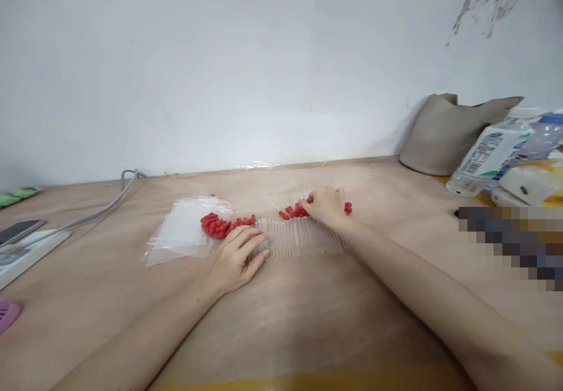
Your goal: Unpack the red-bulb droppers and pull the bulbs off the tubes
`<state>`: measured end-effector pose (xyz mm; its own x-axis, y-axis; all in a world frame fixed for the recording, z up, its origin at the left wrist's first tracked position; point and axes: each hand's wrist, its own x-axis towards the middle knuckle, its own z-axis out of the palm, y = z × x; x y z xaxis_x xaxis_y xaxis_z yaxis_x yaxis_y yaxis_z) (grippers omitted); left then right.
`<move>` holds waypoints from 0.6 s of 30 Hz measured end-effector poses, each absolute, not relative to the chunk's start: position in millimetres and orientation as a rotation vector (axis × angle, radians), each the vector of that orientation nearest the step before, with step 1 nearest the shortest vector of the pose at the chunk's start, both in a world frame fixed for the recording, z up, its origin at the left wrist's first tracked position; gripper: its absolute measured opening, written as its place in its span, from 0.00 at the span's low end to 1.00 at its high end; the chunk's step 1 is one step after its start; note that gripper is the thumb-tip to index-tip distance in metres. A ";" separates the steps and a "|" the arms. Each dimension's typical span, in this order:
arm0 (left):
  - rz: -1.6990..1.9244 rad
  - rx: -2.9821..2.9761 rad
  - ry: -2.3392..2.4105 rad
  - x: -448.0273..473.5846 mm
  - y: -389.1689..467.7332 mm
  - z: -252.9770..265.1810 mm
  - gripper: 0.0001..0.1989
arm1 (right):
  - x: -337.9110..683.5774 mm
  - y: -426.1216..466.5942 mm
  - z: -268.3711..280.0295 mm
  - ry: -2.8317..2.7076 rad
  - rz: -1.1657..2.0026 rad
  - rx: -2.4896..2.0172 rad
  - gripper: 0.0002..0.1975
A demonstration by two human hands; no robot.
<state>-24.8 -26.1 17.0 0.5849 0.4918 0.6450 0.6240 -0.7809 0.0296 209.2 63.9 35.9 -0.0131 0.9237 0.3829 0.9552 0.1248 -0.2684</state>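
A row of slim clear tubes (303, 238), like glass droppers, lies side by side on the table. Red rubber bulbs (215, 227) are heaped past the row's left end, and more red bulbs (290, 211) lie along its far edge. My left hand (240, 256) rests at the left end of the tubes, thumb and fingers apart and curved against them. At the far edge, my right hand (326, 206) reaches over the row with its fingers closed among the red bulbs. Its fingertips are partly hidden, but they appear to pinch a bulb.
Clear zip bags (182, 233) lie left of the bulbs. Farther left are a grey cable (97, 218), a phone (20, 231) and a white power strip (33, 253). At right stand a grey-brown bag (444, 136) and a plastic bottle (490, 153). A wall closes the back.
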 end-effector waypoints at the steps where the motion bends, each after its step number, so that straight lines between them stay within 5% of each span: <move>1: -0.971 -2.614 -0.929 -24.3 -26.4 17.5 0.15 | 207.3 65.2 34.9 -1.937 -0.087 -1.822 0.15; 9: -0.951 -2.610 -0.932 -25.5 -25.9 16.5 0.14 | 206.8 53.2 41.7 -1.872 -0.039 -1.766 0.15; 18: -1.004 -2.297 -0.815 -7.9 -31.5 19.0 0.24 | 251.4 -16.4 13.7 -1.938 -0.250 -0.871 0.05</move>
